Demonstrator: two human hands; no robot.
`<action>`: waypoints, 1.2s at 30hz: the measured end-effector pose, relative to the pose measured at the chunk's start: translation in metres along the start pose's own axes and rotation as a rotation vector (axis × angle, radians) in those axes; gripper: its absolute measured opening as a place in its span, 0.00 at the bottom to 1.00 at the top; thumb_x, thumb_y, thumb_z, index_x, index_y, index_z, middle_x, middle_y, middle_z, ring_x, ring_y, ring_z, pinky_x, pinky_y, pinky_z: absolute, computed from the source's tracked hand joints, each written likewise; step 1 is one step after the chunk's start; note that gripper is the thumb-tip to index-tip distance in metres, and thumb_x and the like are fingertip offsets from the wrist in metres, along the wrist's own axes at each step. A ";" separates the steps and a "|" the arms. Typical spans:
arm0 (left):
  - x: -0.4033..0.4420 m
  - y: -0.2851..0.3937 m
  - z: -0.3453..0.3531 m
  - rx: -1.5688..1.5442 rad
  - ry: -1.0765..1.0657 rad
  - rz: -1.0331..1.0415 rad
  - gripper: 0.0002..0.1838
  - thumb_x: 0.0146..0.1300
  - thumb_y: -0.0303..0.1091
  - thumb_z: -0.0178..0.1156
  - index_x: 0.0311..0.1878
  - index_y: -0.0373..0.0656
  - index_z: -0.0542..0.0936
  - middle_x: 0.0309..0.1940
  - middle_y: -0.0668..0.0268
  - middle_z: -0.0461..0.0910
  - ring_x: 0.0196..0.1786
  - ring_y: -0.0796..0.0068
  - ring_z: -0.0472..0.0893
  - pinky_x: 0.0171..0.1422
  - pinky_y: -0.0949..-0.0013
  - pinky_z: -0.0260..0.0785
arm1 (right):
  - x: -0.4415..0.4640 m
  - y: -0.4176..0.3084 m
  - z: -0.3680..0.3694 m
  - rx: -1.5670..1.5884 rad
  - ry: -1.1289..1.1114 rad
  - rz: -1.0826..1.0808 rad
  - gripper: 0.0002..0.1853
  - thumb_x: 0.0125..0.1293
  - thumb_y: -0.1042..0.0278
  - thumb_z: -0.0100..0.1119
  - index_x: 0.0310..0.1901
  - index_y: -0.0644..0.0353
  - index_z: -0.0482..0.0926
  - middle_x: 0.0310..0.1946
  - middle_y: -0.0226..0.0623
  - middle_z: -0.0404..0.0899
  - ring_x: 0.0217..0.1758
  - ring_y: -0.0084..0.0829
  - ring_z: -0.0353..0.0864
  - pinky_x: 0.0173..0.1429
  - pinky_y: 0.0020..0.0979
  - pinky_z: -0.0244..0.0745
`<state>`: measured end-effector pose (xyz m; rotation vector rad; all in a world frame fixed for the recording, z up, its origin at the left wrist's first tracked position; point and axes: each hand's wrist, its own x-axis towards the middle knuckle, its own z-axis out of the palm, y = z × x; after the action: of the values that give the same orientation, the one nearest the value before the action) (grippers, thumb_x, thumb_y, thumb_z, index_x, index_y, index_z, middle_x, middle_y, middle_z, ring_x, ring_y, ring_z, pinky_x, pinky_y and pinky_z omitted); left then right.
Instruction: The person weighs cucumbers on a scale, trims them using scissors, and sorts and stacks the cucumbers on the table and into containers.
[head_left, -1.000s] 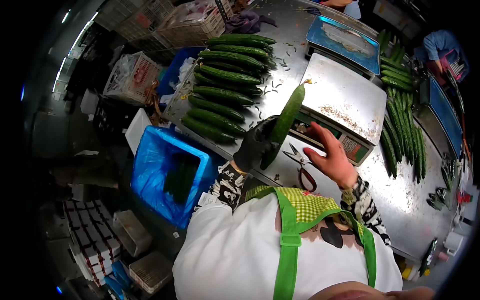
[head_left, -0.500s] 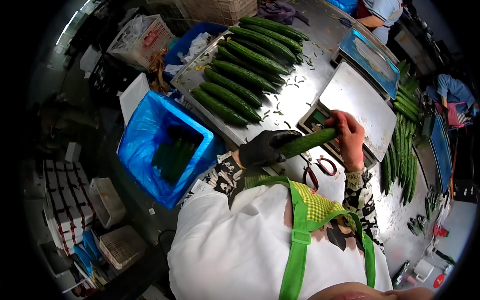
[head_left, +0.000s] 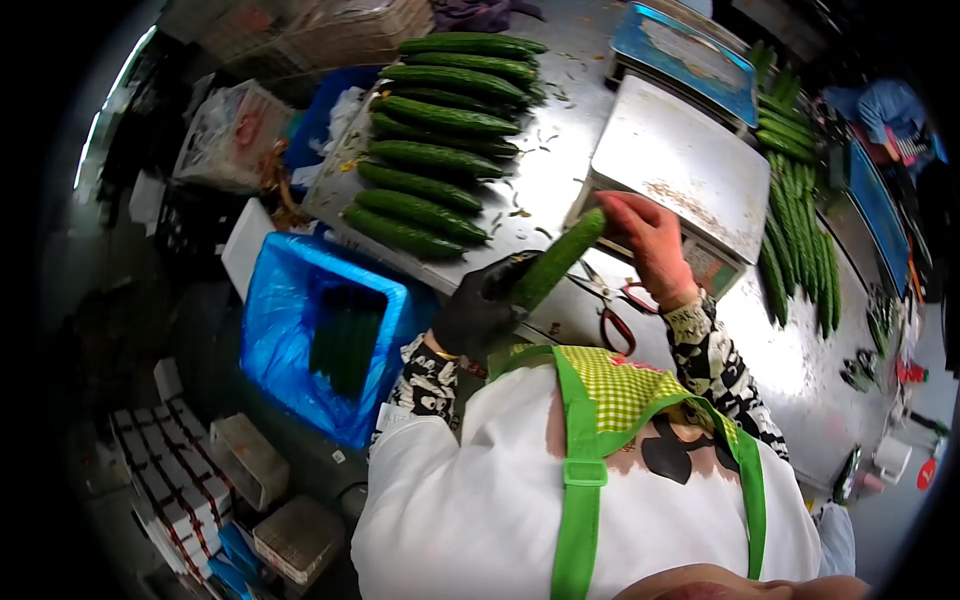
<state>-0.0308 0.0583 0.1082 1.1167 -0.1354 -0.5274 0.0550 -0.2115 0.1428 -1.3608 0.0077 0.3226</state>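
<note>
My left hand (head_left: pixel 485 305), in a black glove, is closed round the lower part of a green cucumber (head_left: pixel 562 262). The cucumber slants up to the right in front of my apron. My right hand (head_left: pixel 648 240) has no glove, and its fingers are bent together at the cucumber's upper tip. Red-handled scissors (head_left: pixel 612 310) lie on the metal table just below and between the hands. A row of several cucumbers (head_left: pixel 430 155) lies on the table to the left, with small green scraps beside it.
A weighing scale (head_left: pixel 680 165) stands beyond my right hand, a blue-rimmed tray (head_left: pixel 690 60) behind it. More cucumbers (head_left: pixel 800 240) are piled to the right. A blue-lined bin (head_left: pixel 265 310) at my left holds dark green cucumbers. Another person (head_left: pixel 885 110) is at the far right.
The view has turned, so the table things sit further left and higher. The held cucumber is tilted more steeply, its tip still at my right fingers. The person at the top has left view.
</note>
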 end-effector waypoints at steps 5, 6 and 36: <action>-0.003 -0.010 -0.008 -0.073 0.028 0.040 0.43 0.58 0.23 0.70 0.77 0.33 0.62 0.71 0.58 0.72 0.72 0.68 0.71 0.78 0.63 0.61 | 0.002 0.000 -0.014 -0.143 0.183 -0.142 0.14 0.75 0.64 0.63 0.52 0.66 0.85 0.40 0.32 0.87 0.37 0.20 0.80 0.44 0.23 0.75; 0.001 -0.012 -0.007 -0.073 0.052 0.087 0.43 0.60 0.23 0.69 0.78 0.33 0.61 0.71 0.58 0.72 0.72 0.68 0.71 0.77 0.63 0.62 | 0.004 0.004 -0.019 -0.106 0.122 -0.083 0.14 0.73 0.59 0.67 0.47 0.63 0.87 0.36 0.25 0.85 0.36 0.13 0.75 0.40 0.19 0.69; 0.163 0.115 -0.140 2.228 0.329 0.280 0.34 0.51 0.54 0.74 0.63 0.60 0.79 0.58 0.62 0.75 0.67 0.57 0.70 0.79 0.42 0.50 | 0.041 -0.054 -0.191 -1.616 0.189 -0.115 0.40 0.58 0.53 0.74 0.71 0.51 0.71 0.64 0.43 0.74 0.67 0.49 0.70 0.71 0.45 0.65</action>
<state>0.2003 0.1348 0.1216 3.2264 -0.6591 0.3716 0.1412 -0.3949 0.1454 -2.9728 -0.2163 0.0362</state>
